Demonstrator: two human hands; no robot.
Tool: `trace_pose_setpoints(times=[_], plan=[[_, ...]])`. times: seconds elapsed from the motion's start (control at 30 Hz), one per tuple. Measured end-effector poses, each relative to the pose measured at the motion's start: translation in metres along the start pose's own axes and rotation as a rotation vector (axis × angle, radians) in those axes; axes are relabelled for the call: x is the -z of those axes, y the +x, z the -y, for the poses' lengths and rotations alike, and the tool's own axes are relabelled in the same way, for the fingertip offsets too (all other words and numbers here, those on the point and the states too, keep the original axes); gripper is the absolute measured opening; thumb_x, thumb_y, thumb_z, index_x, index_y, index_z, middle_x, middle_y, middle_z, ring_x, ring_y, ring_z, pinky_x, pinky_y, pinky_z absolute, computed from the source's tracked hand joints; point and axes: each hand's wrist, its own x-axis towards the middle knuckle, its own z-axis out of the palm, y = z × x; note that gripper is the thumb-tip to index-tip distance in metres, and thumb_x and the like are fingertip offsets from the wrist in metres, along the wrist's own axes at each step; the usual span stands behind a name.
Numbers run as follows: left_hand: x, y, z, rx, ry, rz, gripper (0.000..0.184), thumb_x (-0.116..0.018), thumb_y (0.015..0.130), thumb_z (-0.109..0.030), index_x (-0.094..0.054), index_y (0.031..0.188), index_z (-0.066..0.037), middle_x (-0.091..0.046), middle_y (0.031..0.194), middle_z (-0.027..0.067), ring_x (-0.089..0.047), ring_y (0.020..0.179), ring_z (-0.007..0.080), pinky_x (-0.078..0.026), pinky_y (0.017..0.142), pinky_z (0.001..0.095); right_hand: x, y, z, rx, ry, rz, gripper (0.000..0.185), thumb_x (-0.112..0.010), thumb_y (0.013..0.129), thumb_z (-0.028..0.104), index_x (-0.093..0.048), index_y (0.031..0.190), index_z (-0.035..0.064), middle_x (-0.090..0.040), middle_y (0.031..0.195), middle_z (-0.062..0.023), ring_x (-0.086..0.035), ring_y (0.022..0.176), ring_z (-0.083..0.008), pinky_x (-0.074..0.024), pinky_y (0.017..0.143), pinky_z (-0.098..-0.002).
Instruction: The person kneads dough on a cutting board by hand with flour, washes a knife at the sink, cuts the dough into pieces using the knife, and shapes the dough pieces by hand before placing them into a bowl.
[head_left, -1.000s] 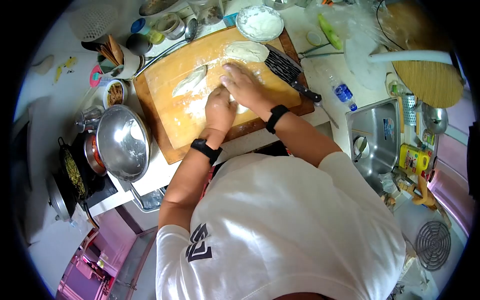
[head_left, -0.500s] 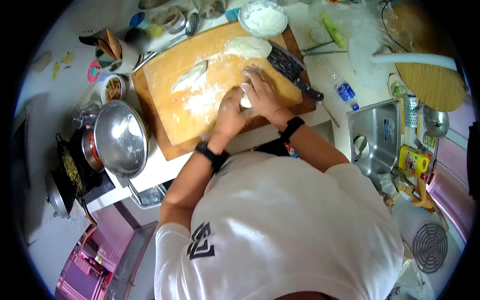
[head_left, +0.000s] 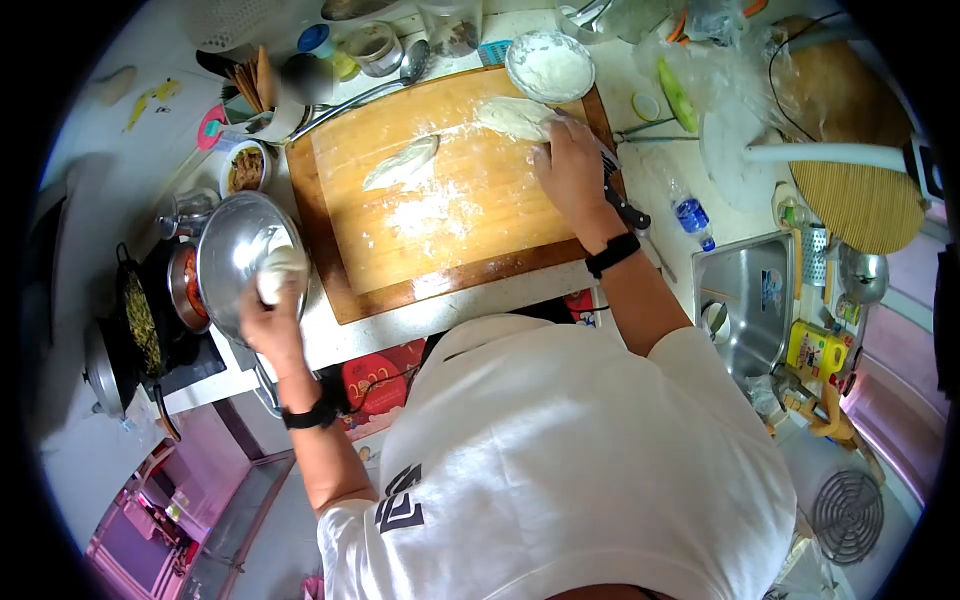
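Note:
Over the metal bowl (head_left: 225, 225) on the left, my left hand (head_left: 270, 325) grips a pale dough ball (head_left: 283, 275); the hand is slightly blurred. My right hand (head_left: 578, 180) reaches to the far right of the floured wooden board (head_left: 470, 225). Its fingers close on the right end of a flat dough piece (head_left: 512, 118), and the fingertips are partly hidden. Under that hand lies a cleaver, with only part of its blade and its black handle (head_left: 628, 208) showing. A smaller long dough piece (head_left: 402, 163) rests at the board's left.
A bowl of flour (head_left: 550, 68) stands behind the board. A ladle (head_left: 413, 62) lies along its back left edge. To the right are a plastic bottle (head_left: 692, 218) and the sink (head_left: 745, 255). A pan of food (head_left: 140, 320) sits far left.
My hands were together around the dough at the board's front edge. The left has carried the dough ball left over the metal bowl; the right has moved to the flat dough piece.

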Motion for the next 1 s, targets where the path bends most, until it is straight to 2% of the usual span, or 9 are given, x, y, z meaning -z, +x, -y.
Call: trace_pose_setpoints(times=[0.07, 0.13, 0.23, 0.4, 0.47, 0.63, 0.8, 0.93, 1.0], plan=[[0.028, 0.015, 0.011, -0.094, 0.502, -0.144, 0.042, -0.085, 0.083, -0.016, -0.069, 0.118, 0.001, -0.067, 0.108, 0.0119, -0.065, 0.101, 0.0224, -0.053, 0.089, 0.0347, -0.01, 0.006, -0.01, -0.023, -0.046, 0.003, 0.041, -0.079, 0.077, 0.016, -0.062, 0.11, -0.0027, -0.066, 0.113, -0.0224, -0.062, 0.108, -0.0398, -0.0505, 0.095, -0.0471], [0.039, 0.018, 0.031, -0.088, 0.57, -0.194, 0.042, -0.083, 0.086, -0.016, -0.068, 0.122, -0.001, -0.067, 0.11, 0.0138, -0.066, 0.099, 0.0244, -0.053, 0.088, 0.0352, -0.022, 0.011, -0.014, -0.048, -0.091, 0.003, 0.045, -0.08, 0.077, 0.019, -0.062, 0.111, -0.0044, -0.065, 0.113, -0.0236, -0.062, 0.109, -0.0405, -0.0504, 0.096, -0.0474], [0.033, 0.011, 0.064, 0.039, 0.093, -0.151, 0.052, -0.081, 0.086, -0.012, -0.062, 0.133, -0.001, -0.067, 0.117, 0.014, -0.066, 0.102, 0.0224, -0.054, 0.088, 0.0355, -0.037, 0.012, -0.021, -0.201, -0.016, 0.13, 0.054, -0.083, 0.075, 0.025, -0.061, 0.112, -0.0071, -0.065, 0.113, -0.0252, -0.061, 0.11, -0.0417, -0.0499, 0.097, -0.048], [-0.015, -0.022, 0.033, 0.031, -0.299, 0.211, 0.03, -0.072, 0.093, -0.004, -0.068, 0.122, 0.0, -0.071, 0.104, 0.0056, -0.067, 0.095, 0.014, -0.054, 0.088, 0.0286, -0.064, 0.015, -0.029, -0.359, -0.015, 0.155, 0.071, -0.088, 0.069, 0.035, -0.059, 0.115, -0.01, -0.065, 0.116, -0.0277, -0.061, 0.11, -0.0442, -0.049, 0.099, -0.0489], [-0.032, -0.03, 0.019, 0.08, -0.382, 0.339, 0.024, -0.068, 0.096, -0.002, -0.067, 0.121, -0.001, -0.068, 0.103, 0.0004, -0.061, 0.092, 0.0093, -0.05, 0.085, 0.023, -0.062, 0.018, -0.023, -0.355, -0.041, 0.222, 0.073, -0.089, 0.068, 0.037, -0.059, 0.116, -0.0088, -0.065, 0.115, -0.0275, -0.062, 0.11, -0.0437, -0.0501, 0.097, -0.0488], [-0.078, -0.047, -0.007, 0.06, -0.429, 0.553, 0.026, -0.071, 0.094, -0.003, -0.069, 0.119, -0.002, -0.071, 0.102, 0.0044, -0.065, 0.092, 0.0106, -0.053, 0.086, 0.0258, -0.059, 0.008, -0.01, -0.337, 0.12, 0.261, 0.067, -0.089, 0.069, 0.036, -0.06, 0.114, -0.005, -0.068, 0.111, -0.0259, -0.065, 0.107, -0.0421, -0.0532, 0.088, -0.0469], [-0.132, -0.054, -0.038, 0.274, -0.611, 0.816, 0.036, -0.073, 0.096, -0.017, -0.064, 0.126, 0.0, -0.07, 0.114, 0.0062, -0.066, 0.099, 0.0128, -0.054, 0.089, 0.0277, -0.054, -0.011, 0.006, -0.561, 0.678, 0.281, 0.054, -0.088, 0.073, 0.028, -0.059, 0.108, -0.0024, -0.068, 0.097, -0.0162, -0.067, 0.089, -0.0247, -0.0524, 0.08, -0.0379], [-0.145, -0.054, -0.084, 0.558, -0.811, 0.934, 0.048, -0.074, 0.097, -0.027, -0.057, 0.134, -0.001, -0.067, 0.121, 0.0063, -0.067, 0.102, 0.0165, -0.054, 0.089, 0.0291, -0.019, -0.031, 0.046, -0.534, 0.914, 0.381, 0.048, -0.086, 0.077, 0.022, -0.059, 0.109, -0.0014, -0.066, 0.094, -0.0109, -0.062, 0.086, -0.0173, -0.0513, 0.08, -0.0339], [-0.146, -0.051, -0.093, 0.613, -0.847, 0.911, 0.042, -0.074, 0.096, -0.022, -0.058, 0.13, -0.001, -0.069, 0.117, 0.0067, -0.068, 0.1, 0.0162, -0.056, 0.087, 0.0284, 0.013, -0.029, 0.074, -0.45, 0.966, 0.538, 0.041, -0.082, 0.081, 0.014, -0.058, 0.111, -0.0006, -0.065, 0.098, -0.0087, -0.06, 0.091, -0.0145, -0.05, 0.082, -0.0309]])
